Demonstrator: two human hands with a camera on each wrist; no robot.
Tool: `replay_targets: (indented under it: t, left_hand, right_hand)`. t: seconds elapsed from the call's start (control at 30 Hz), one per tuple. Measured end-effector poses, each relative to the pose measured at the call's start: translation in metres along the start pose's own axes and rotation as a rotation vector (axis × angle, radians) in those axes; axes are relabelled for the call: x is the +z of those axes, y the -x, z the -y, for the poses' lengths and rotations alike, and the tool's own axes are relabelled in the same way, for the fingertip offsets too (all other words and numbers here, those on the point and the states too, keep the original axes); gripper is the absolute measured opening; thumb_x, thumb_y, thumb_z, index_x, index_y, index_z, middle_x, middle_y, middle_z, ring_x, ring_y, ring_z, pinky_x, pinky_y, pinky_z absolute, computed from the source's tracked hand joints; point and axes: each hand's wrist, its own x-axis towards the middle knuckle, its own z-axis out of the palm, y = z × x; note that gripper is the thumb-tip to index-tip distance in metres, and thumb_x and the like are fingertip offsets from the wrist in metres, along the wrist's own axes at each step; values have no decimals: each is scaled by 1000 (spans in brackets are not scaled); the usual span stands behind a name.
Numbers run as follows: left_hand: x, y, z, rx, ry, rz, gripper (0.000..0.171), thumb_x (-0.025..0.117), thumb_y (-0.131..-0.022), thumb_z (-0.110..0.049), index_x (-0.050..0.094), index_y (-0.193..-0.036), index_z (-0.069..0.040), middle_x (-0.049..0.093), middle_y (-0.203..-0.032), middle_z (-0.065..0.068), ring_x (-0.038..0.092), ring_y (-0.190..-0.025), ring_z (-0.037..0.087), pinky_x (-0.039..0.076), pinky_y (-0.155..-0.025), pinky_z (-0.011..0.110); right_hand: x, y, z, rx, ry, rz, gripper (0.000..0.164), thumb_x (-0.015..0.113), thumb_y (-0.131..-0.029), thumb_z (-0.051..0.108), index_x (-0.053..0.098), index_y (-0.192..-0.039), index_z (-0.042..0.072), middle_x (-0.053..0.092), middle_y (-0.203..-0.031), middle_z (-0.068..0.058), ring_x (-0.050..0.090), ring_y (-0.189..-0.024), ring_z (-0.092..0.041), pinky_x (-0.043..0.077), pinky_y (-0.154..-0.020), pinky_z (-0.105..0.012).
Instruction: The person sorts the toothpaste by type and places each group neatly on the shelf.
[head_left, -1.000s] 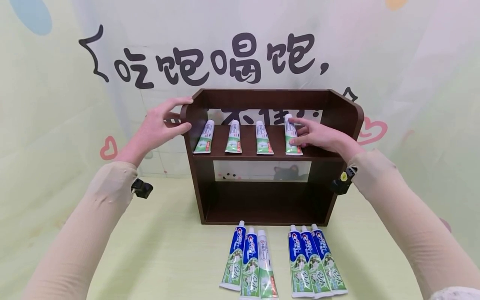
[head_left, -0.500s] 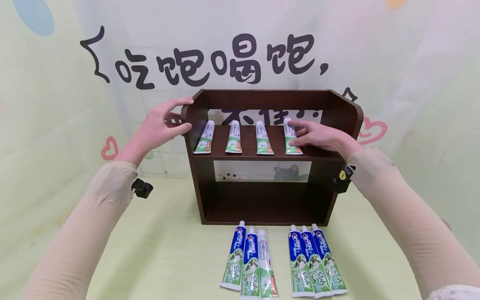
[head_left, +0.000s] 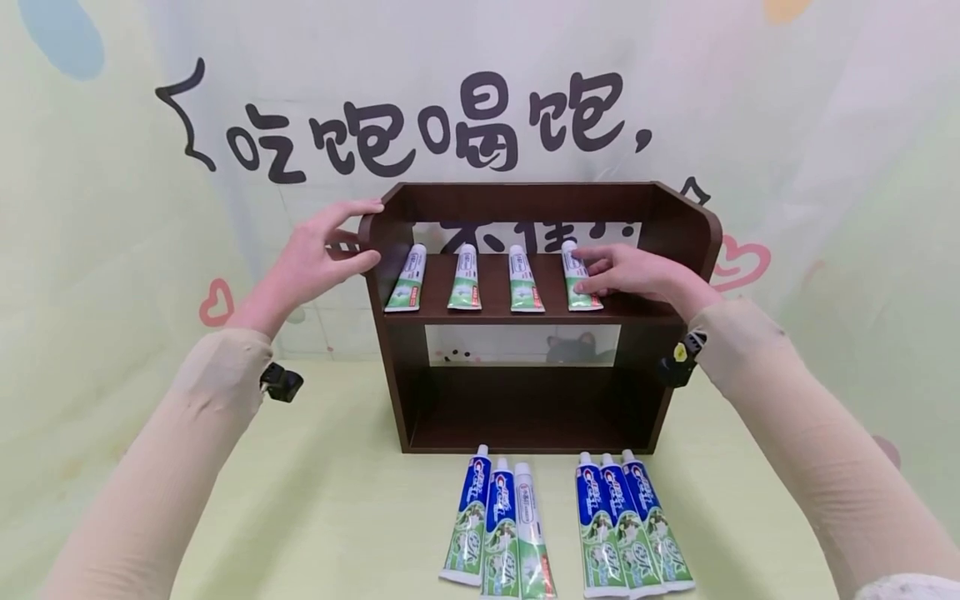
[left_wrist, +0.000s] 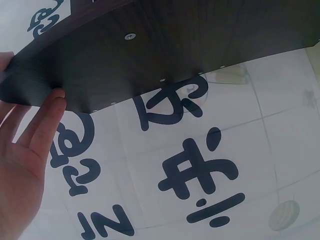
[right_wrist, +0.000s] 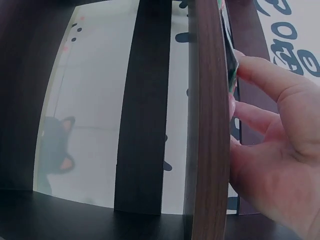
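Observation:
My right hand [head_left: 630,271] is at the rightmost white-and-green toothpaste tube [head_left: 576,265], which leans upright on the shelf's upper board. Thumb and index finger lie over the tube's right edge, holding it. In the right wrist view the tube [right_wrist: 231,62] shows only as a thin edge behind the board, touched by the fingertips. My left hand [head_left: 311,254] rests on the left side panel of the dark brown shelf [head_left: 525,318], index finger along its top corner and thumb against its outer face. In the left wrist view, fingertips touch this panel [left_wrist: 165,50].
Three more white-and-green tubes [head_left: 465,279] lean in a row on the upper board. On the table [head_left: 337,500], before the shelf, lie two groups: blue-and-green tubes [head_left: 468,517] with one white tube [head_left: 531,533], and three blue-and-green tubes [head_left: 615,525]. A printed cloth hangs behind.
The right hand has shifted the rightmost tube's cap end down and leftward, so the tube now tilts left. The left hand keeps its place on the panel.

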Motion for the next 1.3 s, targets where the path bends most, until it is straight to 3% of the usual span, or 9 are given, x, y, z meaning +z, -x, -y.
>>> replay_targets:
  t: [0.37, 0.87, 0.97, 1.17, 1.3]
  left_hand:
    - [0, 1, 3, -3, -11, 2, 57, 72, -88, -8, 54, -141, -16, 52, -149, 3, 63, -83, -6, 54, -76, 5]
    - [0, 1, -1, -21, -14, 11, 57, 72, -87, -8, 55, -140, -18, 52, -149, 2, 64, -85, -3, 53, -75, 5]
    - [1, 1, -2, -25, -12, 13, 57, 73, -87, -8, 55, -140, -18, 52, -149, 2, 64, -84, -3, 53, -75, 5]
    - [1, 2, -3, -28, -2, 13, 58, 73, -87, -8, 55, -140, -17, 52, -149, 3, 63, -83, -3, 53, -74, 5]
    - [0, 1, -3, -25, -7, 11, 57, 73, -87, -8, 55, -140, -17, 52, -149, 2, 66, -85, 2, 53, -74, 5]
  right_hand:
    - [-1, -2, 4, 23, 35, -15, 72, 68, -92, 28, 34, -155, 16, 49, -143, -18, 54, -107, -24, 50, -85, -24]
    - [-2, -2, 3, 20, 150, -56, 68, 70, -90, 32, 42, -151, 17, 48, -146, -16, 48, -114, -27, 48, -81, -27]
    - [-1, -1, 0, 23, 171, -65, 68, 70, -90, 35, 43, -150, 19, 46, -149, -14, 45, -118, -28, 47, -85, -33]
    - [-1, 0, -2, 27, 180, -82, 68, 68, -90, 38, 43, -150, 21, 41, -154, -14, 38, -132, -31, 39, -112, -53]
    - [-1, 0, -3, 20, 178, -91, 66, 68, -90, 39, 44, -149, 20, 43, -152, -14, 38, -133, -31, 34, -115, -56]
